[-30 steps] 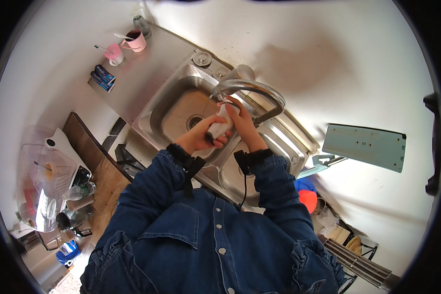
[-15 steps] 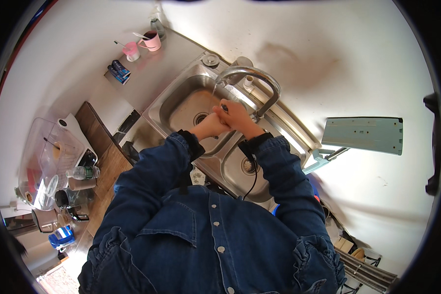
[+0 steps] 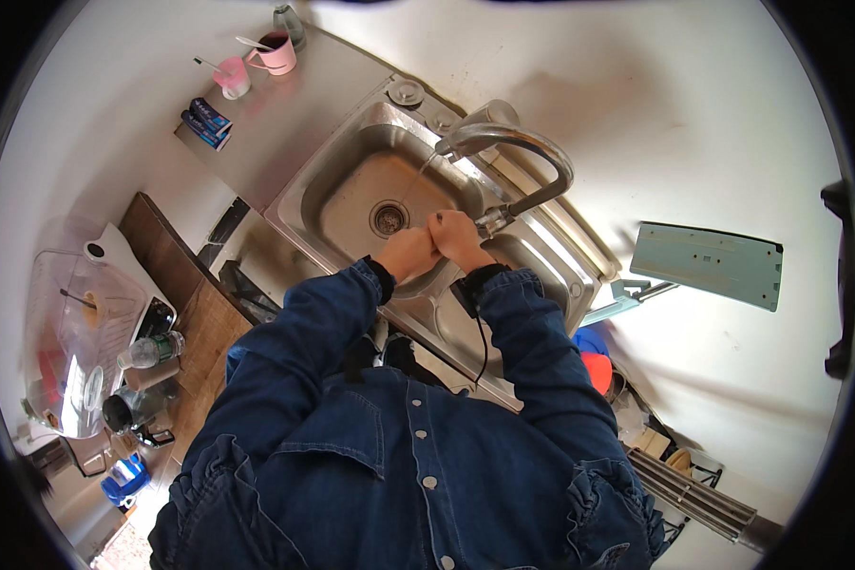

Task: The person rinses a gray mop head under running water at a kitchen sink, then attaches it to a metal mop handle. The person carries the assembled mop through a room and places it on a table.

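My left hand [image 3: 408, 255] and my right hand [image 3: 458, 237] are closed and pressed together above the near side of a double steel sink [image 3: 328, 204]. A small dark bit shows at the top of my right fist; what it belongs to is hidden by the fingers. Beyond my hands a curved chrome faucet [image 3: 553, 157] reaches over the left basin. A thin stream of water runs from it toward the drain [image 3: 388, 219], apart from my hands. A black cord hangs from a small dark box at my right cuff.
Two pink cups [image 3: 275, 54] holding brushes and blue boxes [image 3: 206, 122] stand on the counter at the far left. Left of me, a wooden surface [image 3: 204, 328] carries a clear bottle [image 3: 152, 350] and a clear-covered rack. A pale green panel [image 3: 708, 264] juts from the right wall.
My joined hands have moved slightly nearer to me, out from below the spout. The drain shows more fully now. The whole view has shifted a little.
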